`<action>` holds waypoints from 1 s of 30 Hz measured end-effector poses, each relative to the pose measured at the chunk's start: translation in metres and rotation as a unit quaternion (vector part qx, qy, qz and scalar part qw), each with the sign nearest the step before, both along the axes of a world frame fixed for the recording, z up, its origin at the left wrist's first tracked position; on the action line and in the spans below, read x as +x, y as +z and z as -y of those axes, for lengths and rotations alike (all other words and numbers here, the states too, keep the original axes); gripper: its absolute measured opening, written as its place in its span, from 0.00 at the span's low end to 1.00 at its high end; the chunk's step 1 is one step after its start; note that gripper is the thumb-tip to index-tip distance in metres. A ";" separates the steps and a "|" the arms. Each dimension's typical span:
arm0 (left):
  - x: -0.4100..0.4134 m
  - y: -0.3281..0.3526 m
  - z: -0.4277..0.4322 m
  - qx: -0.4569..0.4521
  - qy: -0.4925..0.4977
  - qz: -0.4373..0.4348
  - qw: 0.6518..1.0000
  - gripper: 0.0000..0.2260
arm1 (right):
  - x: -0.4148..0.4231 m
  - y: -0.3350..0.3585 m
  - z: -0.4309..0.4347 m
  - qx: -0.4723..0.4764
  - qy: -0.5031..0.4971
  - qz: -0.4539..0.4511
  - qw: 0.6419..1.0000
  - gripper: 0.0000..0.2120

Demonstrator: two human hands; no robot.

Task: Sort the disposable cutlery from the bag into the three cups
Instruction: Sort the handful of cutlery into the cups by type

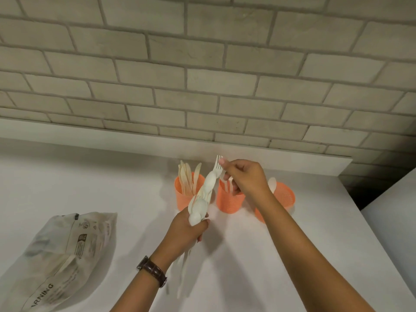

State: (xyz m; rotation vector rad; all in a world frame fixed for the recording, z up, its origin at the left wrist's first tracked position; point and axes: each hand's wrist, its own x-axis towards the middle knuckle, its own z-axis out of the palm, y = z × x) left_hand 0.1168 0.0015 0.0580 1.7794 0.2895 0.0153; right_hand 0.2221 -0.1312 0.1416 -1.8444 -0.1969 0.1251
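Observation:
Three orange mesh cups stand in a row near the wall. The left cup [182,199] holds several knives, the middle cup [228,202] holds forks, and the right cup [284,195] shows a spoon. My left hand [188,230] grips a bundle of white cutlery [200,203], mostly spoons, in front of the left cup. My right hand [244,176] pinches a white fork [218,165] at the top of that bundle, above the middle cup. My right forearm hides part of the right cup.
A crumpled clear plastic bag [65,255] with printed warnings lies on the white counter [112,176] at the lower left. A brick wall rises behind the cups. The counter's right edge drops off past the right cup.

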 end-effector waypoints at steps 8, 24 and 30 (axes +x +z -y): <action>-0.005 -0.001 0.000 -0.006 0.000 -0.009 1.000 0.01 | 0.016 0.037 0.016 0.139 -0.095 0.045 0.985 0.08; -0.011 0.010 -0.011 -0.309 0.005 -0.017 0.951 0.08 | 0.032 -0.025 0.021 -0.172 -0.130 0.121 0.969 0.16; -0.008 0.007 -0.007 -0.116 0.004 -0.006 0.993 0.08 | -0.037 0.020 -0.018 -0.142 0.174 0.111 0.968 0.03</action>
